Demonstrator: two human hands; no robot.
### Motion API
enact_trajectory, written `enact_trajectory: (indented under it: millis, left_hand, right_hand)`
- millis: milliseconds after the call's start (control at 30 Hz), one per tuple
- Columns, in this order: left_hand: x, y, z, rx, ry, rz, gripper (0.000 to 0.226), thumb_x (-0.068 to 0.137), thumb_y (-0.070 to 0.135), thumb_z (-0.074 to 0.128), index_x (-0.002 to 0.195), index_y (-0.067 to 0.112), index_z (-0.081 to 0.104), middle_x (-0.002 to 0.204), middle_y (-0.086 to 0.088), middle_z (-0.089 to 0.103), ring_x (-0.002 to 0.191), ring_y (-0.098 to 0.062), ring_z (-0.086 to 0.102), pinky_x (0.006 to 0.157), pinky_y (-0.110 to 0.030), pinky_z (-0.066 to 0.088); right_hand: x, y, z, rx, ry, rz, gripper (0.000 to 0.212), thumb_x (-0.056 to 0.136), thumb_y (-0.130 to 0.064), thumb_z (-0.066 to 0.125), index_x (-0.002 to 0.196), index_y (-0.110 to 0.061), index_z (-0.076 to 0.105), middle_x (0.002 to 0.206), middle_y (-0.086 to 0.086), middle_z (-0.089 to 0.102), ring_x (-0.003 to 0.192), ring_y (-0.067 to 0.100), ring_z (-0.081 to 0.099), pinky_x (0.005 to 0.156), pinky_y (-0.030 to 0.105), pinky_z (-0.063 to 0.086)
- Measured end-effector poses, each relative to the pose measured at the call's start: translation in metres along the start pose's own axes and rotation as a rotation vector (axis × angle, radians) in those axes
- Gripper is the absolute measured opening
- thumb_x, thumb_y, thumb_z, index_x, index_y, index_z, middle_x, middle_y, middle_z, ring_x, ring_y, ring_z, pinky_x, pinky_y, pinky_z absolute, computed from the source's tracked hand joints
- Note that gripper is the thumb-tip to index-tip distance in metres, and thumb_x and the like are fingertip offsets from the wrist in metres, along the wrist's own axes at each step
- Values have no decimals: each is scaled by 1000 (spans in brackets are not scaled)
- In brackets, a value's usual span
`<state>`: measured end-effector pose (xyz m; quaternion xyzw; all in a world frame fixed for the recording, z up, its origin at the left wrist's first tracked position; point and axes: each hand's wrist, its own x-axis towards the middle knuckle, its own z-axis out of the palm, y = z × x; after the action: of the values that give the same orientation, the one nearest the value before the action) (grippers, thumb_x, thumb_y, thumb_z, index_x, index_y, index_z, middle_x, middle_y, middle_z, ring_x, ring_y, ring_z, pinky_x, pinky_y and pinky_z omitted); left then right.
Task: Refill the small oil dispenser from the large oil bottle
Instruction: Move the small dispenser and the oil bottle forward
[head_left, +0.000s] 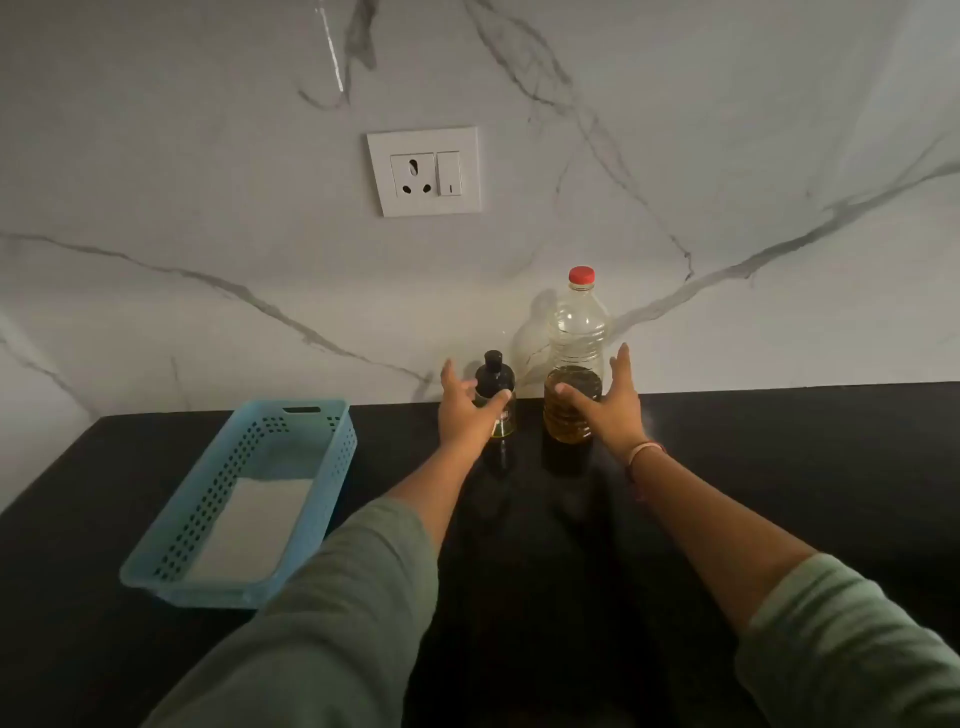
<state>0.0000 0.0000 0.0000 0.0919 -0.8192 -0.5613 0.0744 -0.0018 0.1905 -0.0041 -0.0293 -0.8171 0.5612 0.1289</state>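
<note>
Both our arms are stretched straight forward over the black counter (779, 467), green sleeves pushed back to mid-forearm, a thin bracelet (644, 451) on the right wrist. Our left hand (464, 410) is spread at the small oil dispenser (495, 375), a dark bottle with a black top that stands upright at the back of the counter by the marble wall (208, 208). The fingers fan up on its left and the thumb crosses in front of its lower body. We cannot tell whether the skin touches the glass, and nothing is clasped. Our right hand (610, 402) is likewise spread at the large oil bottle (577, 332), which stands upright just to the right of the dispenser, its red cap (581, 275) on and amber oil filling only its lower part. The fingers rise along the bottle's right side while the thumb lies across the front at oil level. Here too we cannot say contact is made. To our left a blue perforated basket (337, 447) sits on the counter with a white sheet (249, 530) lying in it. A white socket plate (425, 171) is set in the wall above.
</note>
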Motion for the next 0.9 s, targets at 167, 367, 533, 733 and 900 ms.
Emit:
enact_trajectory:
  millis: [167, 367, 533, 733, 900]
  left_hand:
    - [13, -6, 5, -10, 16, -125, 113, 65, 34, 87, 151, 24, 14, 156, -5, 23, 142, -27, 24, 110, -44, 29]
    - [29, -23, 11, 0, -64, -201, 130, 61, 28, 89, 152, 30, -5, 159, -3, 15, 144, -29, 20, 112, -47, 26]
    - [40, -30, 16, -32, -105, -190, 122, 64, 25, 87, 152, 31, 3, 154, -4, 31, 140, -29, 29, 111, -48, 29]
    - [45, -34, 26, -36, -107, -128, 71, 61, 28, 88, 121, 29, 52, 113, 11, 59, 119, -22, 54, 90, -32, 43]
    - [40, -38, 24, 25, -68, -68, 63, 63, 33, 87, 116, 31, 54, 117, 8, 63, 115, -19, 56, 97, -37, 44]
  right_hand:
    - [13, 1, 4, 99, -54, 31, 116, 64, -47, 82, 150, -27, 8, 151, 1, 33, 135, 25, 36, 107, 41, 34]
    - [29, 17, 7, 172, -106, 60, 104, 64, -30, 86, 145, -26, 23, 135, -4, 48, 121, 18, 47, 99, 36, 43]
    - [38, 25, 9, 215, -101, 91, 88, 62, -25, 87, 134, -23, 38, 116, -11, 54, 111, 14, 54, 85, 24, 44]
    - [45, 27, 9, 221, -146, 98, 91, 58, -23, 89, 132, -22, 36, 114, -13, 55, 102, 4, 56, 78, 18, 46]
    - [44, 23, 5, 206, -143, 122, 79, 56, -25, 89, 121, -26, 44, 105, -15, 59, 91, 1, 60, 64, 12, 46]
